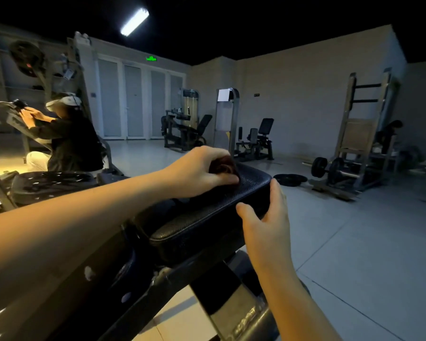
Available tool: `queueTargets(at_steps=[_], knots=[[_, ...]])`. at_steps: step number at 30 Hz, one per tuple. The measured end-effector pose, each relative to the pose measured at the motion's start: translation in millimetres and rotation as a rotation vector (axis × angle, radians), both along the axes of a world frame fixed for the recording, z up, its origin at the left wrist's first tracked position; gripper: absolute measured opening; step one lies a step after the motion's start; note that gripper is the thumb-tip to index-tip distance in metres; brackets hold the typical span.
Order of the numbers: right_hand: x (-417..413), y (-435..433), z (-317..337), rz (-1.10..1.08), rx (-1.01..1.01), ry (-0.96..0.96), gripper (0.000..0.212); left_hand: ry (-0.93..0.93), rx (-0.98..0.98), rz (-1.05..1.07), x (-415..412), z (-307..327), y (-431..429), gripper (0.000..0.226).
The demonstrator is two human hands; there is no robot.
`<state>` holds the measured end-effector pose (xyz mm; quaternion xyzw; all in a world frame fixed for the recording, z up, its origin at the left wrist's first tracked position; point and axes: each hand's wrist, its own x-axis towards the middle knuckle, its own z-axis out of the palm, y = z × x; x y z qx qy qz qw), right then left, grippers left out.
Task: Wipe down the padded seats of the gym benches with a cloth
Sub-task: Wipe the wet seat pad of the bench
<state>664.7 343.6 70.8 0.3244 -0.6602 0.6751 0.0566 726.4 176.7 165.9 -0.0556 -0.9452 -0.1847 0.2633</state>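
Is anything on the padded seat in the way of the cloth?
Nothing visible. The left hand holds the cloth at the far end of the padded seat; the surface nearer is bare, and the right hand grips only its side edge.

You're in a gym: weight-stack machines [182, 129] line the far wall [293, 89], a loaded barbell [319, 167] and a loose plate [290, 179] lie on the floor [354, 242] — a padded bench seat [207, 215] before you.

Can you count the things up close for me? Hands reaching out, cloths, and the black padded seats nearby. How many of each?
Hands: 2, left hand and right hand
Cloth: 1, reddish-brown, under the left hand
Padded seats: 2, near seat under the cloth, worn seat to its left
Total: 5
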Motion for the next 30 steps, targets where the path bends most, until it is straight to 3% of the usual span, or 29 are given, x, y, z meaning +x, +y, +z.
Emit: queueTargets(at_steps=[4,6,8,13,15,21,24,28,30], knots=[[3.8,1.7,0.0,0.005,0.001,0.002,0.085,0.046,-0.051,0.461,-17.5,1.6,-68.2,0.027],[6.2,2.1,0.8,0.006,0.007,-0.001,0.086,0.021,-0.060,0.567,-20.5,2.1,-80.5,0.029],[8.0,2.2,2.0,0.001,0.010,-0.004,0.088,0.059,-0.071,0.504,-18.6,1.4,-65.8,0.029],[5.2,-0.1,2.4,-0.023,0.019,-0.014,0.091,-0.008,-0.014,-0.016,2.0,-1.3,21.4,0.018],[5.1,0.0,2.6,-0.026,0.017,-0.009,0.090,0.024,-0.038,-0.007,-2.9,-2.0,16.1,0.018],[9.1,3.7,2.4,-0.013,0.027,0.014,0.083,0.009,-0.013,0.571,-32.2,6.6,-68.8,0.027],[10.4,3.6,3.6,-0.010,0.028,0.000,0.083,0.021,-0.022,0.461,-29.8,8.1,-46.4,0.024],[7.7,1.2,3.5,-0.020,0.017,-0.014,0.083,0.031,-0.026,0.078,-19.4,2.7,15.0,0.018],[6.5,0.8,2.8,-0.026,0.014,0.000,0.083,0.064,-0.095,0.045,-21.5,0.7,19.4,0.013]])
